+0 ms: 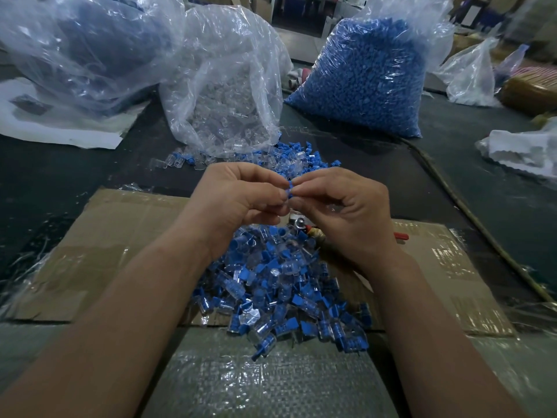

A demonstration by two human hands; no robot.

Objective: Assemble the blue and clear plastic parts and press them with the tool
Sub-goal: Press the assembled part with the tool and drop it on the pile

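My left hand [241, 194] and my right hand [346, 206] meet above the work surface, and both pinch a small blue plastic part [290, 189] between their fingertips. Whether a clear part is joined to it is hidden by my fingers. Below my hands lies a pile of assembled blue-and-clear pieces [283, 291] on flattened cardboard [120, 254]. A metal pressing tool with red handles [304, 226] lies under my right hand, mostly hidden. Loose blue and clear parts [289, 159] are scattered beyond my hands.
An open bag of clear parts [223, 95] stands at centre back. To its right is a full bag of blue parts [367, 76], and a large bag [81, 46] sits at back left. Crumpled plastic [521, 146] lies at the right. A cord [470, 212] runs along the dark table.
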